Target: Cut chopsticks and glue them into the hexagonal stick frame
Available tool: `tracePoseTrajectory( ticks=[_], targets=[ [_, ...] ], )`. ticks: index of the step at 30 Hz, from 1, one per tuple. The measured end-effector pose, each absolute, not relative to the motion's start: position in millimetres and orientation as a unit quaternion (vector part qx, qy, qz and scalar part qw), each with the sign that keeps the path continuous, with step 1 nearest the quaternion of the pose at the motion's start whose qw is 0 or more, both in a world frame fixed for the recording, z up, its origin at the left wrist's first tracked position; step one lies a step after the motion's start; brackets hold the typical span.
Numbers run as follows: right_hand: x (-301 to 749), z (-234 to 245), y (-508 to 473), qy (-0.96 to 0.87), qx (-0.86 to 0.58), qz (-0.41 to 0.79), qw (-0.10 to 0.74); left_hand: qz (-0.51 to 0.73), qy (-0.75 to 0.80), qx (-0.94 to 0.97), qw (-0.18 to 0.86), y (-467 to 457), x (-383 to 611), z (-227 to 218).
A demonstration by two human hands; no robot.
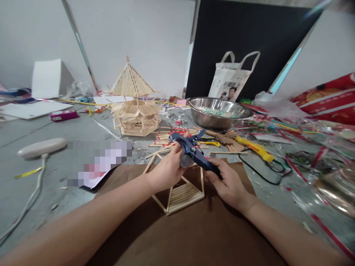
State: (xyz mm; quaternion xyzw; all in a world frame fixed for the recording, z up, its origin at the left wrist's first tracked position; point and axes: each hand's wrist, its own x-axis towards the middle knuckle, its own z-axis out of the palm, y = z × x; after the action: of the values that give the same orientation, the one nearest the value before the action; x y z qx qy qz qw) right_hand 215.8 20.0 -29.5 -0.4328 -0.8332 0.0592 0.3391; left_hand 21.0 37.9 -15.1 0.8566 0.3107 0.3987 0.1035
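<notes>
My right hand [229,183] is closed around the handle of a blue hand cutter [197,157], which I hold tilted above the brown sheet [133,229]. At the cutter's head, my left hand [169,168] has its fingers closed. What they grip is hidden behind the tool. Below both hands lies a flat stick frame [185,194] of pale wood. One wedge of it is filled with sticks laid side by side, and my left hand covers part of the frame.
A stick pavilion [135,107] with a pointed roof stands behind. Farther right are a metal bowl [219,123], red-marked sticks [162,139] and a yellow-handled tool [256,148] with a black cord. A phone [104,166] lies left, near a white corded device [41,147]. Plastic wrappers clutter the right.
</notes>
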Motion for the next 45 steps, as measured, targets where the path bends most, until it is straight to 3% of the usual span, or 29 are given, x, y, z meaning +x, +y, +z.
tracePoseTrajectory(
  ticks=[4,12,24,30,45],
  targets=[
    [217.0,-30.0,21.8,-0.832,-0.443,0.104,0.316,0.381,0.309,0.868,0.083,41.5,19.1,-21.6],
    [218.9,-29.6,26.5,-0.844,-0.447,0.176,0.239,0.341,0.332,0.867,0.145,38.8,20.4,-17.6],
    [222.2,-32.7,36.1,-0.826,-0.545,0.078,0.117,0.309,0.309,0.894,0.103,40.6,20.1,-23.3],
    [223.5,-26.8,34.9,-0.856,-0.498,-0.008,0.135,0.312,0.264,0.910,0.077,39.0,21.3,-24.5],
    [223.8,-29.6,37.3,-0.819,-0.561,0.058,0.107,0.264,0.288,0.918,0.064,36.1,22.6,-24.3]
  ],
)
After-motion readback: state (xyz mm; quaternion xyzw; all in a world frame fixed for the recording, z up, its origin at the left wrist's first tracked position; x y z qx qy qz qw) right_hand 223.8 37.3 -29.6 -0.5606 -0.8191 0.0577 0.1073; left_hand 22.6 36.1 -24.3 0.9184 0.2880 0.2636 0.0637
